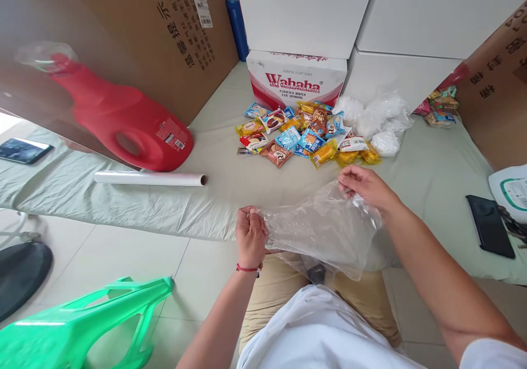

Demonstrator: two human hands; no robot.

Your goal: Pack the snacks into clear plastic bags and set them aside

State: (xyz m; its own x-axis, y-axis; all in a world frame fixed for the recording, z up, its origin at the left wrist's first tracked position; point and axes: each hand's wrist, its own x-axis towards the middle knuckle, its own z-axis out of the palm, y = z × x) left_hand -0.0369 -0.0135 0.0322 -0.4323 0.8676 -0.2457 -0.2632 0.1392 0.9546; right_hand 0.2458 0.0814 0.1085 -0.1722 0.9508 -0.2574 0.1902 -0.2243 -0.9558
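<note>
A clear plastic bag (325, 231) is stretched between both hands, just above the table's front edge. My left hand (250, 236) is closed in a fist on the bag's left edge. My right hand (362, 185) pinches the bag's upper right corner. Beyond the hands, a pile of small wrapped snacks (300, 133) lies on the pale green table cloth (230, 177). Several crumpled clear bags (379, 119) lie to the right of the pile.
A red jug (123, 119) lies on its side at left, with a white roll (150, 179) in front of it. A Wahaha carton (296, 80) and white boxes stand behind. A black phone (489, 226) lies at right, another phone (22, 150) far left. A green stool (78, 325) is on the floor.
</note>
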